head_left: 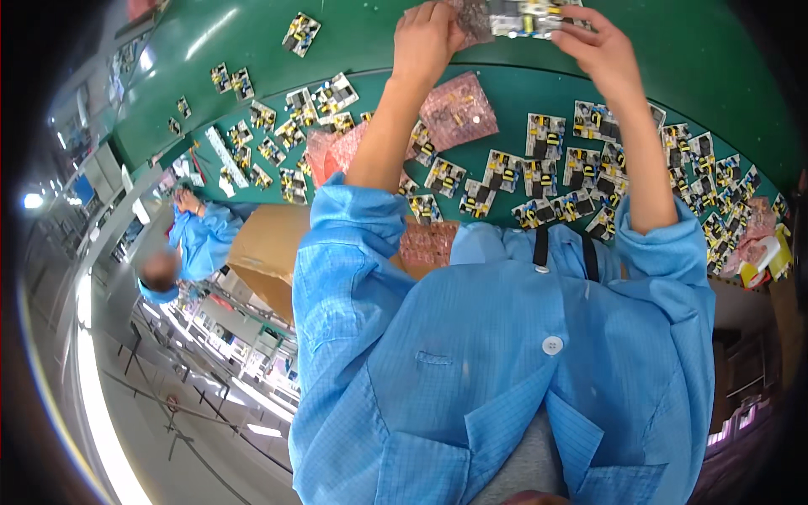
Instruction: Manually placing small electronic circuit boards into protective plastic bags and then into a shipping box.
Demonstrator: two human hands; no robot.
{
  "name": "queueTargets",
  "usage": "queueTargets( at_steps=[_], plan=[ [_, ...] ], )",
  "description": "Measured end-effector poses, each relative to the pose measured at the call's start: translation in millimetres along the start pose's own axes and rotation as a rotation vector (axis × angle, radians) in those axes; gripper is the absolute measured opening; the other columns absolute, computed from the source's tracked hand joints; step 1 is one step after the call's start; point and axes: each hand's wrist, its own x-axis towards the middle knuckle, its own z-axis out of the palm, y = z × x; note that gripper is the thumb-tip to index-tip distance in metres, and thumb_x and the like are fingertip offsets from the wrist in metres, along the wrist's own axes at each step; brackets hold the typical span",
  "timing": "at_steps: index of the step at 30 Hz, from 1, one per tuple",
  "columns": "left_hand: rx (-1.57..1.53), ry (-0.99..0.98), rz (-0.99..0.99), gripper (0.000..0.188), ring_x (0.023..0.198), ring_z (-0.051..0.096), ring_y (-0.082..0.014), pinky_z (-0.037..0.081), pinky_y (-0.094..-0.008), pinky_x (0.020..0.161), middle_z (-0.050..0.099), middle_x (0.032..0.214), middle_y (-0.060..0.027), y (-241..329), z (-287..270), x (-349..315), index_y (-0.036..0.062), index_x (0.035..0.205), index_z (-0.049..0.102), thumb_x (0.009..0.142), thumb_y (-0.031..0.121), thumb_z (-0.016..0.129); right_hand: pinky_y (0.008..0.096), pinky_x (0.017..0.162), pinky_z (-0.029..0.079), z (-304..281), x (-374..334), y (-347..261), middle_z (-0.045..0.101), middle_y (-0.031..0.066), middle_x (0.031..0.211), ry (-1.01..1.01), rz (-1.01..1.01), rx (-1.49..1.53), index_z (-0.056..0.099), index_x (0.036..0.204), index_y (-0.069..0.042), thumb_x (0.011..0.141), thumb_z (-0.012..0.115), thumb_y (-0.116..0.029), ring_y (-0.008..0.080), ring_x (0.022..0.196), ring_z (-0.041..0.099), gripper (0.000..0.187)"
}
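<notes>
At the far edge of the view, my left hand (pixel 427 40) is closed on a clear bubble wrap bag (pixel 473 20). My right hand (pixel 599 52) grips the right end of a circuit board (pixel 523 18) carrying yellow, black and blue parts. The board's left end meets the bag; whether it is inside the opening I cannot tell. Both are slightly blurred and cut by the top edge. Below my hands, a pink bubble wrap bag (pixel 459 111) lies on the green table (pixel 337 38), nearer my left forearm. Several similar circuit boards (pixel 545 136) spread beneath my right forearm.
More boards (pixel 300 105) lie to the left, some farther back (pixel 300 35). A white strip (pixel 225 157) rests beside them. At the near left stands an open cardboard box (pixel 268 248); a co-worker in blue (pixel 202 236) is beyond it. A yellow and white object (pixel 764 257) sits far right.
</notes>
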Motion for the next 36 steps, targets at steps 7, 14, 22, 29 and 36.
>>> queueTargets(
  at_steps=[7, 14, 22, 29, 36],
  plan=[
    [-0.178, 0.303, 0.151, 0.019, 0.095, 0.058, -0.0357, 0.046, -0.0463, 0.084, 0.062, 0.103, -0.0142, -5.9, 27.3, 3.4, 0.0047, 0.095, 0.054, 0.080, 0.009, 0.064, 0.0202, 0.060, 0.041, 7.0, 32.8, 41.3, 0.072, 0.0085, 0.106, 0.014, -0.071, -0.457, 0.064, 0.121, -0.010, 0.081, 0.076, -0.023, 0.0020, 0.071, 0.053, 0.043],
    [-0.266, 0.160, 0.142, 0.020, 0.100, 0.058, -0.0348, 0.046, -0.0439, 0.089, 0.061, 0.110, -0.0140, -4.0, 8.8, 3.8, 0.0043, 0.093, 0.056, 0.076, 0.005, 0.067, 0.0184, 0.058, 0.037, 16.6, 38.3, 20.1, 0.072, 0.0043, 0.105, -0.029, 0.190, -0.534, 0.063, 0.122, -0.012, 0.082, 0.075, -0.027, 0.0008, 0.072, 0.052, 0.044],
    [-0.447, 0.072, 0.129, 0.020, 0.101, 0.058, -0.0377, 0.048, -0.0436, 0.087, 0.060, 0.114, -0.0152, -9.4, -8.3, 6.6, 0.0026, 0.094, 0.059, 0.077, 0.006, 0.068, 0.0184, 0.052, 0.033, 51.6, 25.2, 15.8, 0.063, -0.0051, 0.079, -0.029, 0.105, -0.485, 0.059, 0.126, -0.009, 0.085, 0.073, -0.022, 0.0013, 0.057, 0.041, 0.045],
    [-0.489, 0.245, 0.327, 0.018, 0.112, 0.055, -0.0386, 0.044, -0.0476, 0.096, 0.058, 0.123, -0.0167, -24.4, 3.2, 6.3, 0.0055, 0.093, 0.062, 0.076, 0.006, 0.070, 0.0228, 0.057, 0.043, 72.0, 19.6, 11.8, 0.067, 0.0042, 0.090, 0.053, 0.356, -0.256, 0.061, 0.115, -0.005, 0.083, 0.073, -0.010, 0.0074, 0.069, 0.057, 0.034],
    [-0.363, 0.252, 0.366, 0.020, 0.123, 0.045, -0.0406, 0.038, -0.0492, 0.101, 0.051, 0.133, -0.0169, -27.5, -2.0, -5.0, 0.0079, 0.095, 0.064, 0.076, 0.009, 0.071, 0.0222, 0.059, 0.045, 73.4, 19.0, 19.8, 0.068, 0.0057, 0.092, -0.012, 0.321, -0.117, 0.060, 0.116, -0.004, 0.085, 0.071, -0.012, 0.0094, 0.073, 0.060, 0.033]
  ],
)
